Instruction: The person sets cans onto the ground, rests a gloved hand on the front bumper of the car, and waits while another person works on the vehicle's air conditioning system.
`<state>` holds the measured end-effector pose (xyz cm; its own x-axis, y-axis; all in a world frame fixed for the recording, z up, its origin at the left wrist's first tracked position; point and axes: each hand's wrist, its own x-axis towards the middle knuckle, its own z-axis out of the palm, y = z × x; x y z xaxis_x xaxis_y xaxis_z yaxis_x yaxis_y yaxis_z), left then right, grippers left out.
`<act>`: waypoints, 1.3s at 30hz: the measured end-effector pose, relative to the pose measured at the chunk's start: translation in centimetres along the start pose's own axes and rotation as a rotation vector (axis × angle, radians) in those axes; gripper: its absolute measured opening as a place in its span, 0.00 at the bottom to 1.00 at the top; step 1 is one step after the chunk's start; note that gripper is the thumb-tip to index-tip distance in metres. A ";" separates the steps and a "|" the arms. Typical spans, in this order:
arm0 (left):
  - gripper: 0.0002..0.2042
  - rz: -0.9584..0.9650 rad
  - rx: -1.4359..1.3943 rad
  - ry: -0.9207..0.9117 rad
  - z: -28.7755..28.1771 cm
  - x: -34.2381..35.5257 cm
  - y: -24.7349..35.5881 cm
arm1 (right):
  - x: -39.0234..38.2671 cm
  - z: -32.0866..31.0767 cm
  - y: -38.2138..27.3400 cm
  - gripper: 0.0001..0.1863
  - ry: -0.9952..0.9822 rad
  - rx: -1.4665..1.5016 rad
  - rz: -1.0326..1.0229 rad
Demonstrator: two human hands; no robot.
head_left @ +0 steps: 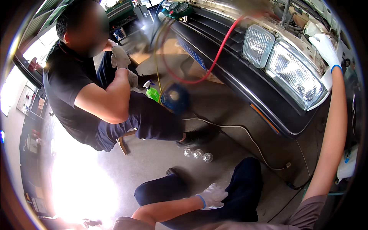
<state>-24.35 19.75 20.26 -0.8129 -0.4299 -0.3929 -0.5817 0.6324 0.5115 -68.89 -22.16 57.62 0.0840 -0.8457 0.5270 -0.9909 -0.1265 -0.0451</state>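
Head: right hand point(325, 48) by headlight point(293, 73) edge, left hand point(212, 196) well off bumper point(262, 96)

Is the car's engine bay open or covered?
Open: the inside of the engine bay shows uncovered behind the larger headlight, near the gloved right hand.

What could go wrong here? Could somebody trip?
Maybe! Somebody could trip on the pale cord lying across the floor. The other person's shoe, close to three little round containers, might knock them. The gloved right hand, up beside the big headlight, might slip or get bumped.
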 end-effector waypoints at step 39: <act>0.24 0.011 0.009 -0.024 -0.6 0.2 0.0 | 0.3 -0.1 1.4 0.25 -0.039 -0.033 0.032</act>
<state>-24.54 19.32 20.68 -0.8183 -0.4077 -0.4053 -0.5724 0.6431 0.5087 -70.30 -22.54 57.81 0.0553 -0.8687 0.4923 -0.9960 -0.0823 -0.0334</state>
